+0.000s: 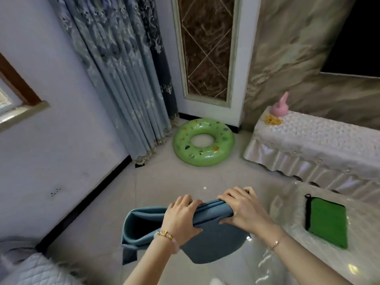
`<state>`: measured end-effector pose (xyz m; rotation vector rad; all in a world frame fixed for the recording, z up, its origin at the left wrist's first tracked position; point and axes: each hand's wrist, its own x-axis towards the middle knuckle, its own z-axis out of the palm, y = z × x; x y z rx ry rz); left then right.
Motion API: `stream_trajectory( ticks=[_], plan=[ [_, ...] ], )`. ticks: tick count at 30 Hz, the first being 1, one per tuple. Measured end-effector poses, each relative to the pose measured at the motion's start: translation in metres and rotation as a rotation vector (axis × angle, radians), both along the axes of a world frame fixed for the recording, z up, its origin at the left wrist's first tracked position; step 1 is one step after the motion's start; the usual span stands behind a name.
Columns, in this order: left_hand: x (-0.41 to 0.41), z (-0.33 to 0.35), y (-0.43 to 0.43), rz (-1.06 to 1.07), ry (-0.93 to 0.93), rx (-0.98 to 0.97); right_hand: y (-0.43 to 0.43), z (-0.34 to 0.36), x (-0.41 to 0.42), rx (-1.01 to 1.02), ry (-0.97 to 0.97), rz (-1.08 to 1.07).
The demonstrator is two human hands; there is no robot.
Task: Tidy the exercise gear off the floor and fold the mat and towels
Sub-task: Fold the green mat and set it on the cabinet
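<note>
The blue mat [213, 241] is held up in the near middle of the scene, above the pale tiled floor [156, 192], folded over on itself into several layers. Both hands are clamped on its upper folded edge. The left hand [181, 218] grips the left part of that edge, fingers curled over the far side and thumb pressed on the near face; a beaded bracelet sits on its wrist. The right hand [244, 208] grips the right end of the same edge, fingers wrapped over the top and thumb spread on the near side. The two hands are near each other with a short stretch of fold between them. Left of the left hand the layers gape open and hang down loosely.

To the right, well apart from the mat, a green towel [327, 222] with black edging lies folded flat on a glossy desk [287, 262]. Far off, a green swim ring [203, 141] lies on the floor beside the curtain [123, 68].
</note>
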<state>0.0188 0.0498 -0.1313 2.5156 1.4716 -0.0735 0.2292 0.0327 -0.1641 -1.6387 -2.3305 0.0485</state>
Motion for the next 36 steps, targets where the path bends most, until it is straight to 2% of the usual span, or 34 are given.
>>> stream_trajectory(
  ticks=[5, 16, 24, 31, 36],
  plan=[
    [0.054, -0.005, 0.085, -0.092, -0.021, 0.015, 0.064, 0.011, 0.050, 0.064, -0.056, -0.094],
    [0.192, -0.022, 0.277, -0.400, -0.035, -0.073, 0.192, -0.006, 0.166, -0.030, -0.131, -0.429],
    [0.300, -0.015, 0.418, -0.633, -0.092, -0.105, 0.293, 0.007, 0.247, -0.004, -0.176, -0.667],
    [0.382, -0.017, 0.478, -0.801, -0.138, -0.086, 0.322, 0.000, 0.304, 0.071, -0.180, -0.829],
    [0.445, -0.026, 0.507, -0.844, -0.138, -0.121, 0.350, -0.011, 0.364, 0.058, -0.199, -0.846]
  ],
)
